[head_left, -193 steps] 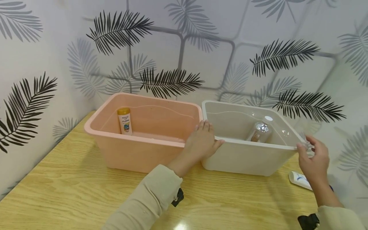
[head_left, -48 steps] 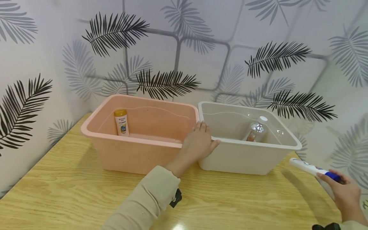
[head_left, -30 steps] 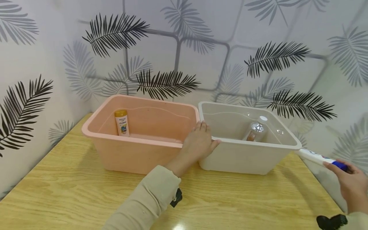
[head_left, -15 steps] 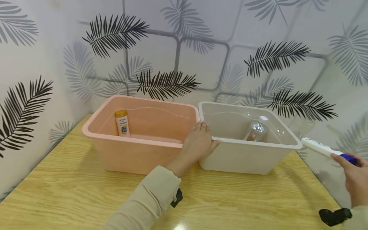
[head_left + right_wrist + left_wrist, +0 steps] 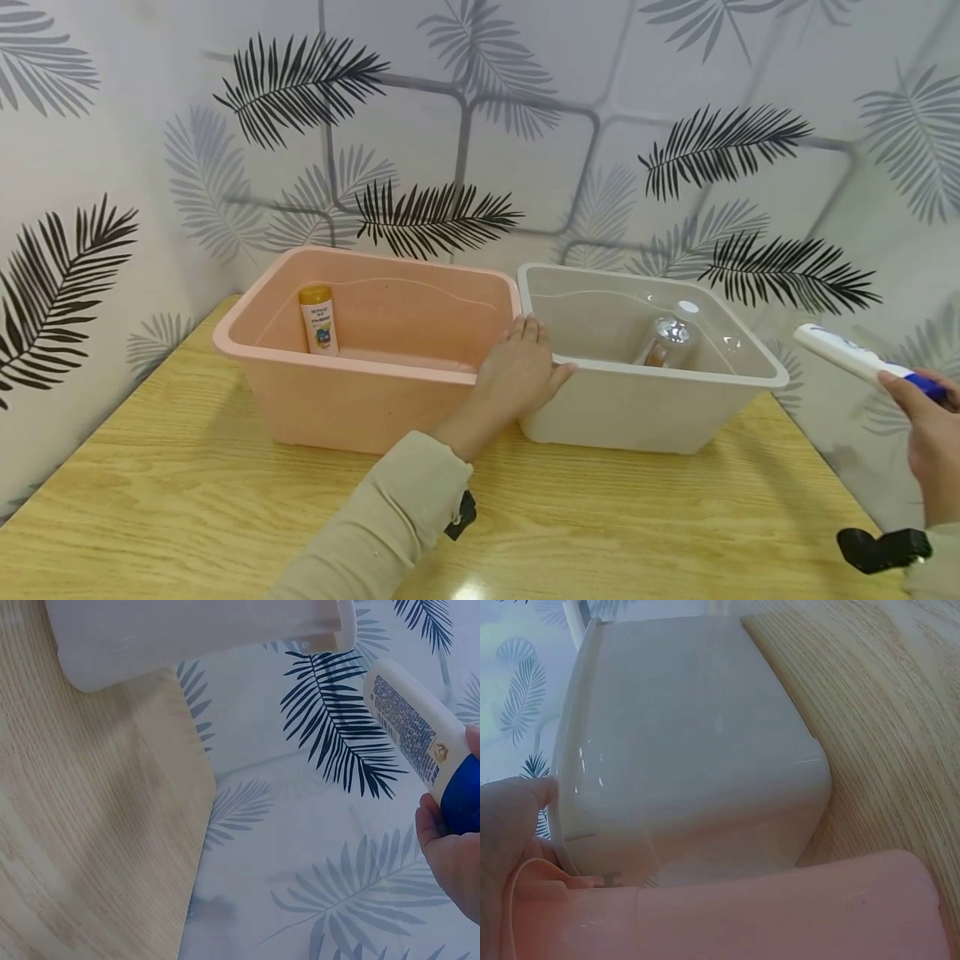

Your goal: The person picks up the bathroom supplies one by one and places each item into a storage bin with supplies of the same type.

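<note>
My left hand [image 5: 517, 371] rests on the adjoining rims of a pink plastic bin [image 5: 375, 412] and a white plastic bin [image 5: 622, 417], its fingers lying forward and its thumb along the white rim. My right hand [image 5: 933, 425] grips a white bottle [image 5: 843, 350] by its blue-capped end [image 5: 926, 385]. That bottle is tilted and held in the air beyond the white bin's right end. Printed text shows on the bottle [image 5: 409, 724] in the right wrist view. A yellow-capped white bottle [image 5: 321, 323] stands inside the pink bin. A clear bottle with a white cap [image 5: 670, 333] leans inside the white bin.
Both bins stand side by side on a wood-grain table [image 5: 600, 517]. Behind them is a wall [image 5: 540, 167] with a leaf pattern. The table's right edge runs below the right hand.
The white bottle lay on the table right of the white bin at first; my right hand has picked it up and raised it. The left hand has stayed on the rims.
</note>
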`<state>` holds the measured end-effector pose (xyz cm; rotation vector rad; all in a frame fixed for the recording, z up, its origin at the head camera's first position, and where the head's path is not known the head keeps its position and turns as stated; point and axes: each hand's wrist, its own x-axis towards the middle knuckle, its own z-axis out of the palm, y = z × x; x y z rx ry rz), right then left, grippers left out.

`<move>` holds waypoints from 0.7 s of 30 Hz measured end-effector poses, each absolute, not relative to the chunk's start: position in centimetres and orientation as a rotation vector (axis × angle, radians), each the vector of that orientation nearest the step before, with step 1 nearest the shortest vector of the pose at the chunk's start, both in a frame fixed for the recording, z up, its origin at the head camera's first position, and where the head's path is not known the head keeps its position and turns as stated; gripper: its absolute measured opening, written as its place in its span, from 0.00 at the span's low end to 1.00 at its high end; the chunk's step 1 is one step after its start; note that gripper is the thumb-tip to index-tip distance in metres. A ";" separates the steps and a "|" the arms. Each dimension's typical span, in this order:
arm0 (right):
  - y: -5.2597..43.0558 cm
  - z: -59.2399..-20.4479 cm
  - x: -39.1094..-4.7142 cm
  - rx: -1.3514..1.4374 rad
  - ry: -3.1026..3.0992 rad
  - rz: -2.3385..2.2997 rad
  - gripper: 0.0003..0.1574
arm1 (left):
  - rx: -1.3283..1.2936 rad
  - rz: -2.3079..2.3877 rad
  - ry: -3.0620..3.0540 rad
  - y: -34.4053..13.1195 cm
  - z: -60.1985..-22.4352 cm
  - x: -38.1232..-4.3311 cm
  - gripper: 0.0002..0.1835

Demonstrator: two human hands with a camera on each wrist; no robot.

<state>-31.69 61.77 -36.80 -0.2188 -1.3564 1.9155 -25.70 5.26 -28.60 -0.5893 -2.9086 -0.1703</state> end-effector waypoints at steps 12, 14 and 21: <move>55.9 -33.8 -30.3 -0.286 -1.568 1.955 0.30 | -0.590 -0.157 -2.914 5.2 -28.6 -25.8 0.38; 51.6 -31.4 -28.1 -0.320 -1.552 1.998 0.26 | -0.589 -0.167 -2.913 5.2 -28.6 -25.8 0.38; 42.4 -27.0 -23.8 -0.244 -1.502 2.115 0.15 | -0.589 -0.193 -2.902 5.2 -28.6 -25.6 0.38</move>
